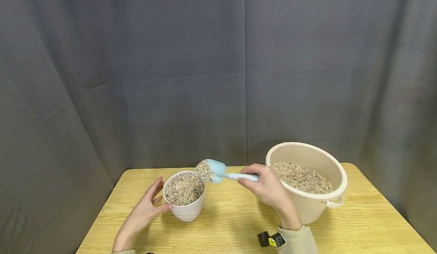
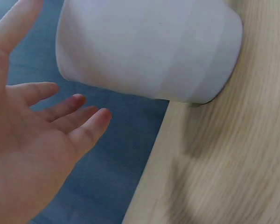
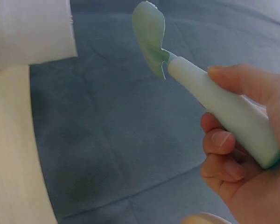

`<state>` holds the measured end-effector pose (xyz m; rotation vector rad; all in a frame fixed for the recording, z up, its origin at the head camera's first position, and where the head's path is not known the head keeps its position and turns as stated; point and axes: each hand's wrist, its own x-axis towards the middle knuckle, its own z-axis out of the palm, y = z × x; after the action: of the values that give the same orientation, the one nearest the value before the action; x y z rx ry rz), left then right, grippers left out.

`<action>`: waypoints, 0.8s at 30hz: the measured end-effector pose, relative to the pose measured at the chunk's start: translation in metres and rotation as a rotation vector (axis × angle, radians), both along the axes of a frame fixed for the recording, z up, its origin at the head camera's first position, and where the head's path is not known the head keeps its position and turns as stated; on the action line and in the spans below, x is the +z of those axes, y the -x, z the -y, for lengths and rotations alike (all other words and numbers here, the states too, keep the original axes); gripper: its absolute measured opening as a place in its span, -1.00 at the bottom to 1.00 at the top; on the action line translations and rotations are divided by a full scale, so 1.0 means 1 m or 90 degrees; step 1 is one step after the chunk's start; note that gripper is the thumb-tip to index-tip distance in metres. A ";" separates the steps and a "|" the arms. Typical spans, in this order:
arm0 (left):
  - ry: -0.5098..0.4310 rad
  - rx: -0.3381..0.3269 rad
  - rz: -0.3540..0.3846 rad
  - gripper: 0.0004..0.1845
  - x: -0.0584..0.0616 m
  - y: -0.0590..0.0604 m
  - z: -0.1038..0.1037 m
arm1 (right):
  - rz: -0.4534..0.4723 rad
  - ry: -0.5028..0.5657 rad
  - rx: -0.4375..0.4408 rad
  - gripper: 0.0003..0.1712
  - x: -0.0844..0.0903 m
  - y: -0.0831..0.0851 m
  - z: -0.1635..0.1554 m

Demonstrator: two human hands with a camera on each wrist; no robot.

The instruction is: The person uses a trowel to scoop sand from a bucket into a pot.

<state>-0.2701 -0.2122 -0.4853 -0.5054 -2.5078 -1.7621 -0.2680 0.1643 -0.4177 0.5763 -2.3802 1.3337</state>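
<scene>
A small white ribbed pot (image 1: 184,205) full of mixed gravel stands on the wooden table (image 1: 239,223). My left hand (image 1: 150,202) lies beside it with fingers spread and the thumb touching its wall; the left wrist view shows the palm (image 2: 32,140) open next to the pot (image 2: 149,46). My right hand (image 1: 266,185) grips the handle of a light blue scoop (image 1: 218,172). The scoop, tilted and loaded with gravel, hovers over the pot's right rim. In the right wrist view, fingers (image 3: 233,154) curl round the scoop handle (image 3: 224,112).
A large cream bucket (image 1: 307,208) holding gravel stands at the right of the table, just behind my right hand. A grey curtain (image 1: 218,75) hangs behind the table. A small black device with a yellow tag (image 1: 271,239) sits by my right sleeve.
</scene>
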 end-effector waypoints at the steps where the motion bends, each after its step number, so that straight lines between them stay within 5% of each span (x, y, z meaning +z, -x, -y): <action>1: -0.003 -0.005 0.005 0.04 -0.002 0.001 0.000 | -0.018 -0.013 0.003 -0.86 -0.002 0.002 0.002; 10: -0.043 -0.035 0.039 -0.01 -0.013 0.006 0.001 | -0.023 -0.055 0.029 -0.90 -0.017 0.013 0.024; 24: -0.073 -0.007 0.078 0.00 -0.019 0.009 -0.003 | -0.014 -0.105 0.059 -0.94 -0.026 0.028 0.046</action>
<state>-0.2790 -0.2095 -0.5047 -0.4173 -2.4665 -1.9843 -0.2959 0.1180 -0.4436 0.7512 -2.4881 1.1676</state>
